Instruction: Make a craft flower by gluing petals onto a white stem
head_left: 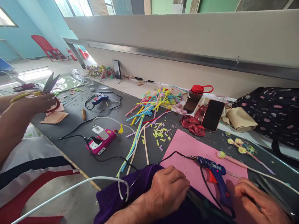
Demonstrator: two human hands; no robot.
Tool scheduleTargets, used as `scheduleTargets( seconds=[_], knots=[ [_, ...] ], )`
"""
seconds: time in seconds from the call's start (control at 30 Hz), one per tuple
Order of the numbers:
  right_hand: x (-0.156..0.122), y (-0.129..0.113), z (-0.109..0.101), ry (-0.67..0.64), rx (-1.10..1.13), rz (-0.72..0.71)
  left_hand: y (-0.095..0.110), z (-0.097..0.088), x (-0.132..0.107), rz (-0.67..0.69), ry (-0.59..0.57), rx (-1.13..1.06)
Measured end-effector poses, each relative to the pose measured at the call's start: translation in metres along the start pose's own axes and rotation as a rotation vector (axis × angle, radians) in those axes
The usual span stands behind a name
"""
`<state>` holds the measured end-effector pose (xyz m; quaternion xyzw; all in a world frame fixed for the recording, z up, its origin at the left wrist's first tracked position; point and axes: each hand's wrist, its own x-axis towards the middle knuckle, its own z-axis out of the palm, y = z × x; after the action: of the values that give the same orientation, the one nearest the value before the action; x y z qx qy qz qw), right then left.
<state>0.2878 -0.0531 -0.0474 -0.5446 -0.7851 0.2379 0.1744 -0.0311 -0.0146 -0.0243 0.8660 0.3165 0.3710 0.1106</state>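
My left hand (169, 186) is closed in a loose fist over purple cloth at the table's near edge; what its fingers hold, if anything, is hidden. To the right, my right hand (259, 202) has curled fingers beside the handle of a dark blue glue gun (218, 177). I cannot make out anything in its grip. The glue gun lies on a pink sheet (184, 149), with its orange trigger showing and a clear glue stick poking out behind. A pale stem with a yellow fuzzy tip (220, 154) lies across the sheet's right side.
Colourful pipe-cleaner flowers (158, 101) and cut yellow pieces (159, 133) lie mid-table. Behind are a red-capped bottle (193, 99) and a phone (213, 115). Cords run from a pink power strip (102, 141). At left, another person's hand holds scissors (50, 84).
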Motion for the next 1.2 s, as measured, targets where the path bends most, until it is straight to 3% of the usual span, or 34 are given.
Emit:
scheduleTargets(
  seconds=[0.23,0.37,0.47,0.57,0.7,0.8,1.03,1.2],
  knots=[
    [0.005,-0.012,0.000,0.072,-0.022,0.067,0.032,-0.004,0.026,0.117,0.009,-0.077],
    [0.005,0.000,0.001,0.194,-0.120,0.127,0.045,0.016,0.053,0.162,-0.029,-0.095],
    [0.006,0.009,0.002,0.275,-0.200,0.091,0.031,0.040,0.066,0.055,0.007,-0.087],
    [0.008,0.007,-0.001,0.295,-0.230,0.069,0.011,0.052,0.066,-0.018,0.075,-0.080],
    [0.016,-0.005,-0.009,0.259,-0.165,0.056,-0.007,0.048,0.064,-0.103,0.149,-0.095],
    [0.022,-0.008,-0.012,0.233,-0.119,0.107,-0.013,0.043,0.067,-0.071,0.160,-0.108],
    [0.021,-0.010,-0.008,0.188,-0.078,0.178,-0.012,0.043,0.066,-0.044,0.146,-0.074],
    [0.024,-0.011,-0.010,0.198,-0.113,0.083,-0.012,0.046,0.065,-0.024,0.113,-0.088]
  ],
)
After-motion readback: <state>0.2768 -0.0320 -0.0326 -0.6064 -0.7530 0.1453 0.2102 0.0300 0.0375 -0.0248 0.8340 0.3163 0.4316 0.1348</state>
